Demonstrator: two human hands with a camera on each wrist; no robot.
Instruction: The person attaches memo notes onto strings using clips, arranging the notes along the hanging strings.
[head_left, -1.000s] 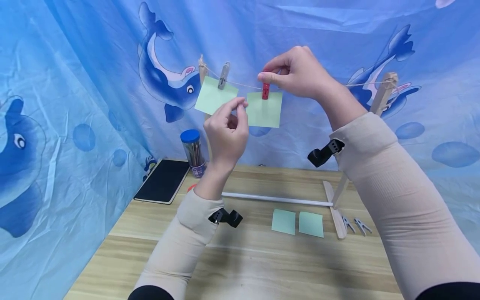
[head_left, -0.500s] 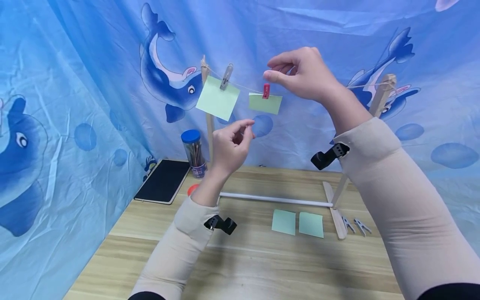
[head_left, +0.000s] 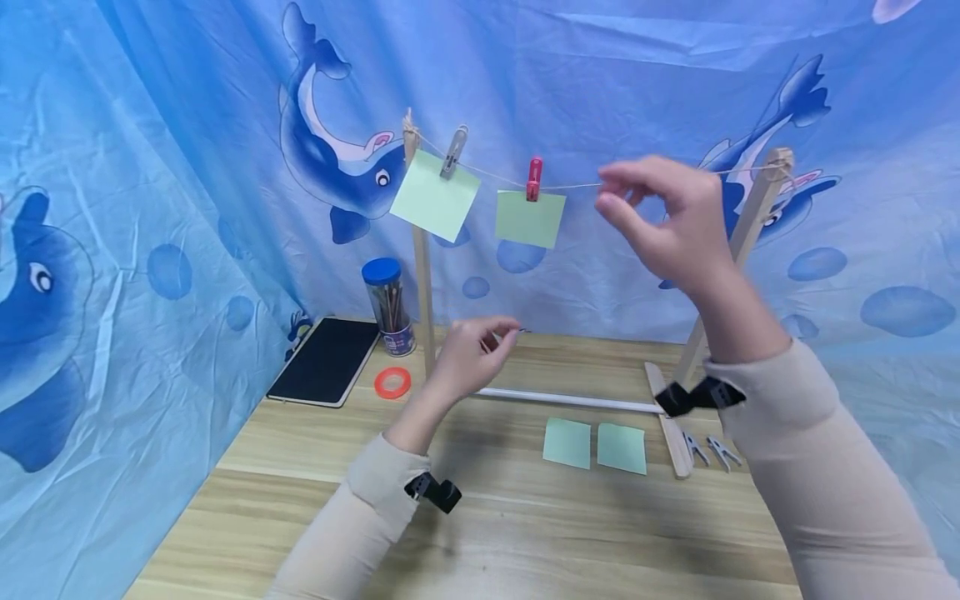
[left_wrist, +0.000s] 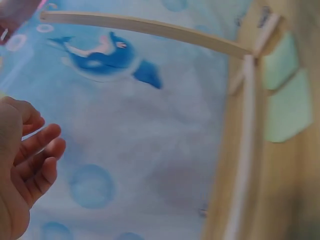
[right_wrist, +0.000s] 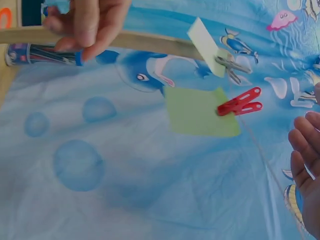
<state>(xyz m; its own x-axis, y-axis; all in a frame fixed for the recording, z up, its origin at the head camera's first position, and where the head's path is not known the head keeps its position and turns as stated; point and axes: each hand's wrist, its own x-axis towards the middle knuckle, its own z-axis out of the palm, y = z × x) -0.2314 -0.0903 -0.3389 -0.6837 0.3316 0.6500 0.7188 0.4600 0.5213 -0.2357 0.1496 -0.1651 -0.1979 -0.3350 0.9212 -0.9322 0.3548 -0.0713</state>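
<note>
A green paper square (head_left: pixel 529 223) hangs from the string (head_left: pixel 487 173) by a red clothespin (head_left: pixel 533 180). Left of it, a tilted green paper (head_left: pixel 435 197) hangs from a grey clothespin (head_left: pixel 453 153). My right hand (head_left: pixel 667 212) is in the air to the right of the red clothespin, fingers loosely bent and holding nothing. Lower down, my left hand (head_left: pixel 480 354) is above the table with relaxed, bent fingers and nothing in them. In the right wrist view, the red clothespin (right_wrist: pixel 240 102) bites the paper's edge (right_wrist: pixel 200 112), apart from my fingers (right_wrist: pixel 306 137).
Wooden posts (head_left: pixel 423 292) hold the string, joined by a white rod (head_left: pixel 570 400). Two green paper squares (head_left: pixel 567 443) lie on the table beside two grey clothespins (head_left: pixel 723 453). At left are a tablet (head_left: pixel 326 361), a blue-lidded jar (head_left: pixel 387 307) and an orange ring (head_left: pixel 392 382).
My right hand has let go of the red clothespin and moved right and down. My left hand has dropped toward the table. The clipped paper swung, then hangs flatter.
</note>
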